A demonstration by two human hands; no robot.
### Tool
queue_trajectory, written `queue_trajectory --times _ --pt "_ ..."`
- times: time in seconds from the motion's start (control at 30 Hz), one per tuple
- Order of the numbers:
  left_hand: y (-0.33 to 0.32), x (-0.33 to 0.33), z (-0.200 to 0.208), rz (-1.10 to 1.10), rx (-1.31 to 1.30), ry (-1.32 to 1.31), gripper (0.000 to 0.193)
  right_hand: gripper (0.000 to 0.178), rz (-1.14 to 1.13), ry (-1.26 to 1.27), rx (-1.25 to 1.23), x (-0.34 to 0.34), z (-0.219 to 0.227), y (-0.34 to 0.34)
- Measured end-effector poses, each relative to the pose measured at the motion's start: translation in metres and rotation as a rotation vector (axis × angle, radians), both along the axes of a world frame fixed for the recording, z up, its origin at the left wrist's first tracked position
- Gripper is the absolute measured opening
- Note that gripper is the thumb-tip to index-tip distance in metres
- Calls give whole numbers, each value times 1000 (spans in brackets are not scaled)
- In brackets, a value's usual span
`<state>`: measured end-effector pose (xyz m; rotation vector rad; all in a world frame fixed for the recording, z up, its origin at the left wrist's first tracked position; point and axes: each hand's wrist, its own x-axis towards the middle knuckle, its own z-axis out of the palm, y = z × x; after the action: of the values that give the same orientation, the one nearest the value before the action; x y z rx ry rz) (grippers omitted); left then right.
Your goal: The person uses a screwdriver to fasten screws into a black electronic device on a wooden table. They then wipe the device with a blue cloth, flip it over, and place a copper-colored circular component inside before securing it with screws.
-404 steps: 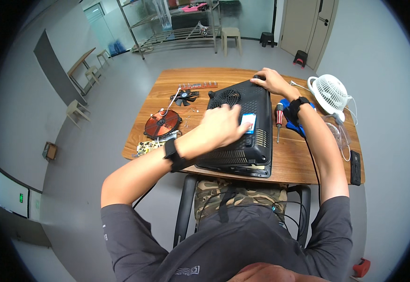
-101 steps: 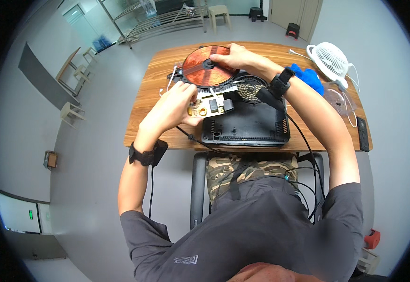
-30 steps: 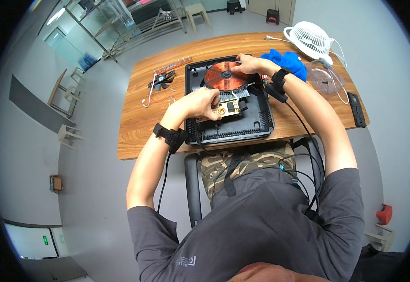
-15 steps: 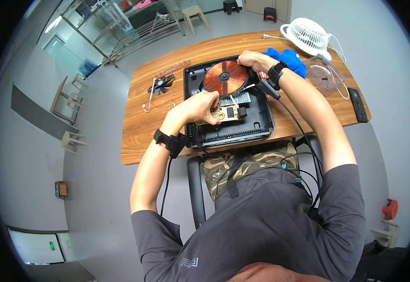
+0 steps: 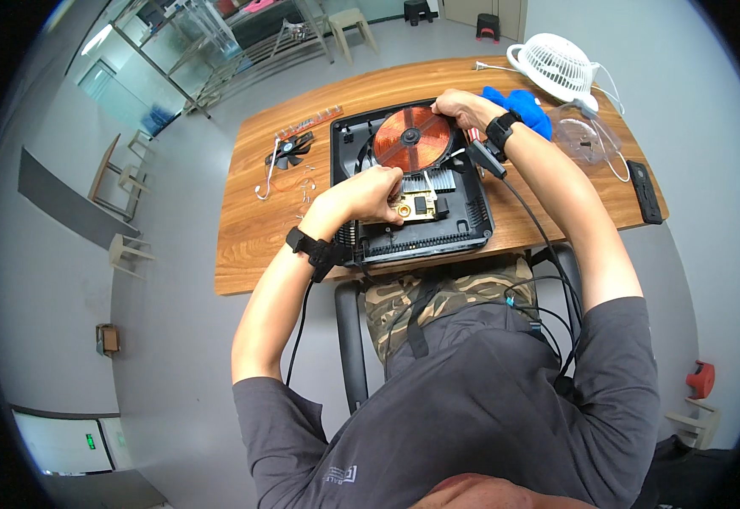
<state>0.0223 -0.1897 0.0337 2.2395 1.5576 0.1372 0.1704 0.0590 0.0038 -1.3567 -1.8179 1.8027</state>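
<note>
An opened induction cooker's black lower housing [image 5: 463, 229] lies on the table in front of me. Over its far half sits a round copper coil [image 5: 395, 146]. My right hand [image 5: 461, 108] has its fingers closed on the coil's far right rim. Nearer to me, my left hand [image 5: 373, 193] pinches the left end of a pale circuit board [image 5: 421, 206], and its fingers hide that end. A ribbed metal heat sink [image 5: 442, 181] shows between coil and board. White leads run from the coil toward the board.
On the left of the table lie a small black fan [image 5: 290, 150], a clear orange-tinted strip [image 5: 309, 124] and loose small parts. At the right are a blue cloth [image 5: 527, 110], a white fan [image 5: 559, 66], a clear plastic cover [image 5: 578, 140] and a black strip-shaped object [image 5: 644, 192].
Coil and circuit board have both shifted slightly to the right within the housing, moving with my hands. Both hands keep their grip.
</note>
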Motion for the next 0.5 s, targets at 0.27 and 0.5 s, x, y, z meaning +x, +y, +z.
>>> queue_trajectory --times 0.27,0.5 --pt "-2 7 -5 27 3 78 49 19 24 -356 161 -9 -15 14" --pt "-5 4 -16 39 70 117 49 29 184 -279 373 -5 -28 15"
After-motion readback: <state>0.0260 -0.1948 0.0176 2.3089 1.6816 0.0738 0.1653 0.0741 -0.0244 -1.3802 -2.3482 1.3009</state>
